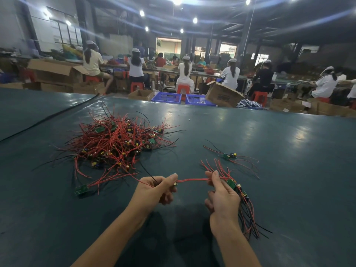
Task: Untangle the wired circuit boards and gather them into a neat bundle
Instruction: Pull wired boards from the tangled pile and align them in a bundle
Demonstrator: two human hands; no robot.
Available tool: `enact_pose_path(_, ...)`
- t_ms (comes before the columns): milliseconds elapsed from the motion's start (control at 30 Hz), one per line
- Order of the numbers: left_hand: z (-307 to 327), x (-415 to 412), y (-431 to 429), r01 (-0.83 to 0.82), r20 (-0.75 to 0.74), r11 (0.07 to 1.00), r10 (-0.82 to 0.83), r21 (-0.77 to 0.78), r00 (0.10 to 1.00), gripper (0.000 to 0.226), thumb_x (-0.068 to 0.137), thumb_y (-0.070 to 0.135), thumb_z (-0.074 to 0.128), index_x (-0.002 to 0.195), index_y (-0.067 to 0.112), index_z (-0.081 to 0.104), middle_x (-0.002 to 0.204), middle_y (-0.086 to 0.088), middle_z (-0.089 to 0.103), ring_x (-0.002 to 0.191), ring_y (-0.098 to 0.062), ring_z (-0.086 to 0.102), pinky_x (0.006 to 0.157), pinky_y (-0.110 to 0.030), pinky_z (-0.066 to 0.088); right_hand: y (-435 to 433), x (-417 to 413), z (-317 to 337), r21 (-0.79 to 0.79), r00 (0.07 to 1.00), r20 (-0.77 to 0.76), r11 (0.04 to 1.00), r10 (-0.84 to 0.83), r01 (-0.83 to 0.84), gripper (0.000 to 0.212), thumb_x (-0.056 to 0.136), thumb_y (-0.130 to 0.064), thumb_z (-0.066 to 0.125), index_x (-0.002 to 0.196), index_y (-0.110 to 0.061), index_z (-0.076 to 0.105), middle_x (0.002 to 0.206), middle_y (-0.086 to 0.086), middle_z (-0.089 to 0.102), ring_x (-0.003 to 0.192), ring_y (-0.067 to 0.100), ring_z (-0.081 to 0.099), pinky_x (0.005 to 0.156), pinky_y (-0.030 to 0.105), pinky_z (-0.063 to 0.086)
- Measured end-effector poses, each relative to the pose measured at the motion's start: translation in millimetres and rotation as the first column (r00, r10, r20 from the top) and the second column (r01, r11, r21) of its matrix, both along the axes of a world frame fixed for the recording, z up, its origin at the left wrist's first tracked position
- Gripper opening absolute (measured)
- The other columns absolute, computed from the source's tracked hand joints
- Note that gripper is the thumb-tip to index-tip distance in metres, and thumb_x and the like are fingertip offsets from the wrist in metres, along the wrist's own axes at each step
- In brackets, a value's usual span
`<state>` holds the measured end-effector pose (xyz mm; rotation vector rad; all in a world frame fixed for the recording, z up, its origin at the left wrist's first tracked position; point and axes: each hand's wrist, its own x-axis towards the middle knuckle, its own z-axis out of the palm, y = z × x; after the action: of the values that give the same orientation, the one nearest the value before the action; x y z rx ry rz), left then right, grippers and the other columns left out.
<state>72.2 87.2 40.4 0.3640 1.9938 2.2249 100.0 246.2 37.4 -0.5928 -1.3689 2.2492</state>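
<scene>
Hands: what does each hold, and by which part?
Left hand pinches a single circuit board itself; right hand grips the bundle at its boards.

Red wires [192, 179] between both hands [156, 189] [223, 195]

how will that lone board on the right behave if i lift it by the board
Probably light: the lone board is small. Its thin wires lie in loose curves, so they would likely droop and trail. They could snag others, as in the tangled pile.

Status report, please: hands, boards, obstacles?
Left hand pinches a board, red wires taut to right hand, which holds the bundle. Tangled pile at left.
</scene>
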Motion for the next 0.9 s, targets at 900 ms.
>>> enact_pose_path(900,5,-7,-10,0.043,0.446,0.901,-0.254,0.432,0.858,0.033,0.073,0.04,0.062,0.056,0.02,0.044,0.052,0.001,0.042,0.048,-0.015,0.046,0.06,-0.03,0.036,-33,11,-5,0.434,0.917,-0.032,0.833,0.397,-0.345,0.024,0.082,-0.037,0.067,0.067,-0.022,0.078,0.051,-0.007,0.056,0.042,-0.001,0.044,0.044,0.01,0.033)
